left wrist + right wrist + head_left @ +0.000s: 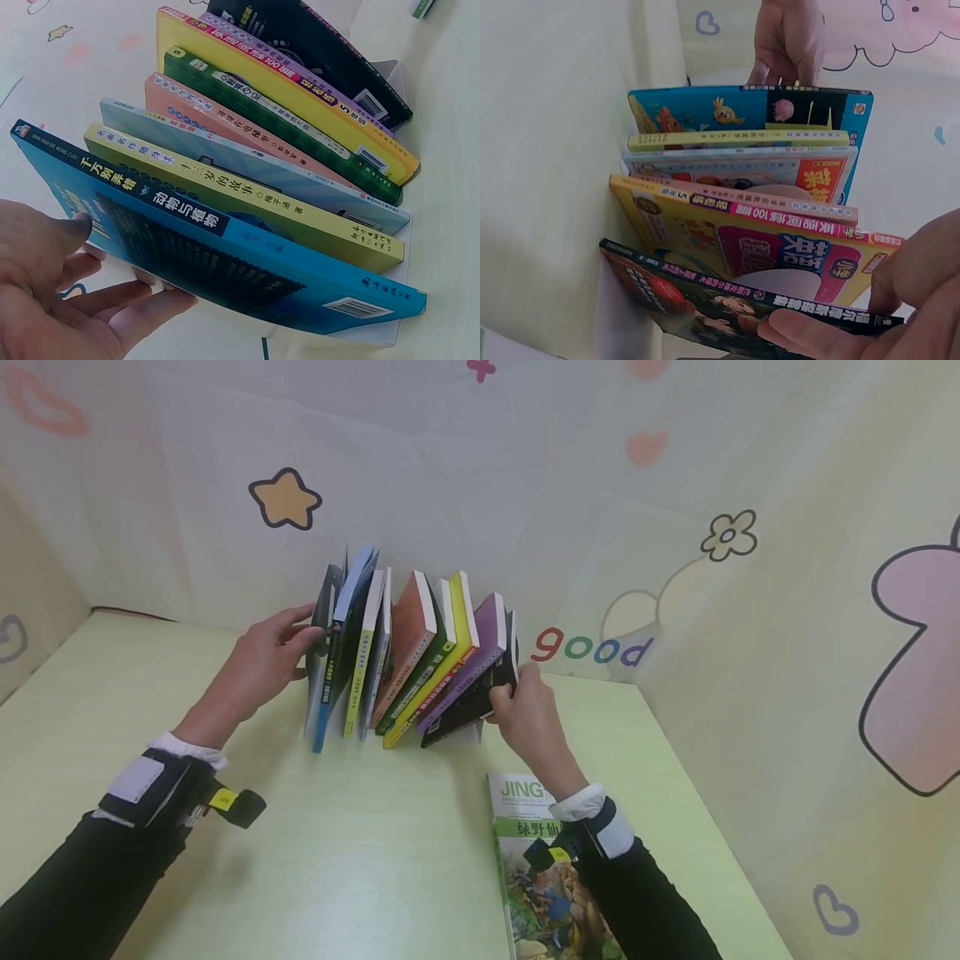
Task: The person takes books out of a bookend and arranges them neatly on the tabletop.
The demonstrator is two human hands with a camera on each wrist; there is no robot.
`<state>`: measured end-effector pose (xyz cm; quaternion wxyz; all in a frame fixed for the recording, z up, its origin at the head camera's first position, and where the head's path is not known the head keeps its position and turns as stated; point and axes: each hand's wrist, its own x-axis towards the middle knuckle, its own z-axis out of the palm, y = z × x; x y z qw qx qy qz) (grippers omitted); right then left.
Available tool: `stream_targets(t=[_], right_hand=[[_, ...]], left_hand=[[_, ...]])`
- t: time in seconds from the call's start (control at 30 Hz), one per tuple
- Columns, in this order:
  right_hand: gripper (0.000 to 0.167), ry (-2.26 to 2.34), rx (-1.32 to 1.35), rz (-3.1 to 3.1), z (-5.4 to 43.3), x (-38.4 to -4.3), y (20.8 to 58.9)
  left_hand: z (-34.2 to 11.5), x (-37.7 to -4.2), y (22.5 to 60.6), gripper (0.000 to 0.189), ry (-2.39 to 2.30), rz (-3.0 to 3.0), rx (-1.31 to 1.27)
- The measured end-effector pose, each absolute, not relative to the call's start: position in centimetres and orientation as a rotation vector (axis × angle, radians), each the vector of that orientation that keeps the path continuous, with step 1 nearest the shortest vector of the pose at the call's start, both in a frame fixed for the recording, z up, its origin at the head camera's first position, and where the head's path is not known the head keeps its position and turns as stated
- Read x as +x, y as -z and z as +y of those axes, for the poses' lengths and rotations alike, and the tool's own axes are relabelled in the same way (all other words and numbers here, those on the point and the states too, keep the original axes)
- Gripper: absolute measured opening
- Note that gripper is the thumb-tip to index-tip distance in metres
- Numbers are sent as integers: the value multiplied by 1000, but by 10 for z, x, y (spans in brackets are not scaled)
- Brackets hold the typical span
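Note:
A row of several thin books stands at the back of the table in a pale holder (619, 319). At the left end is a blue book (225, 247); my left hand (258, 664) rests against its outer side with fairly straight fingers. At the right end leans a black book (468, 703), its upper edge pinched by my right hand (532, 718) between thumb and fingers. Between them stand a pale yellow book (247, 195), a salmon book (405, 652), a green book (285, 124), a bright yellow book (757, 240) and a purple book (480, 647), the right-hand ones tilted rightward.
Another book (525, 893) with a green-and-white title band lies flat on the table (360, 860) at front right, partly under my right forearm. A pale cloth wall (450, 468) with printed shapes rises close behind the row, and another stands to the right.

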<state>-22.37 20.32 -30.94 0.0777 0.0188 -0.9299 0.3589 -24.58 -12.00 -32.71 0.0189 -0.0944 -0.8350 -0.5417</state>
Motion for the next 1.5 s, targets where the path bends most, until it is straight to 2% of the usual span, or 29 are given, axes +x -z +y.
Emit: stream_targets(t=[0.3,0.63,0.87,1.3,1.5], right_hand=[[38,-1037,153,-2750,206,-198,318],[41,-1145,85,-2752,206,-165,329],[50,-1179,88,-2760,214,-155,339],[40,-1306,247,-2680,235,-136,359],[44,-1452,295,-2599,246,-129,363]], left_hand=[[-117,-247,328,61,1671,-2586,-315],[-113,-248,327,62,1655,-2598,-312],[-114,-248,326,62,1644,-2606,-312],[-119,-248,330,63,1652,-2592,-320],[-118,-247,331,63,1662,-2585,-317]])
